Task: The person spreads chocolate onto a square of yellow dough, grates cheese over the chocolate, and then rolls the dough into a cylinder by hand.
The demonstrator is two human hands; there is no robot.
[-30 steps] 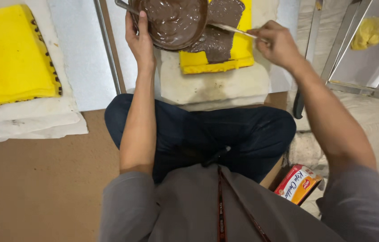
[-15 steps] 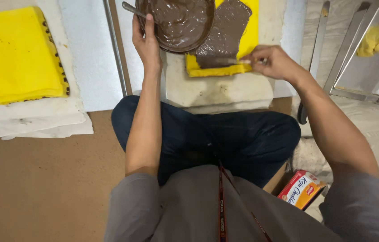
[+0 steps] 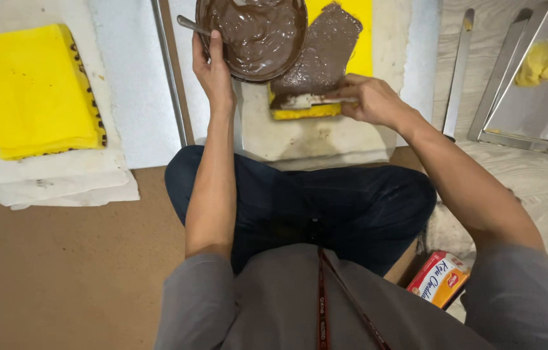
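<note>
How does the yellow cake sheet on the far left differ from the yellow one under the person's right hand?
The left cake sheet is bare yellow on top; the cake sheet in front is largely coated in brown chocolate spread. No hand touches the left one, while the right hand draws a spatula along the front one's near edge and the left hand holds the chocolate bowl beside it. Both are flat, yellow and lie on white paper.

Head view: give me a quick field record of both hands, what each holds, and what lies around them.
left hand: grips the rim of the bowl of chocolate
right hand: presses a spatula on the near edge of the yellow cake
cake top: partly coated brown
left side: second yellow cake, uncoated, on white paper
right side: metal tray, long metal knife
</note>
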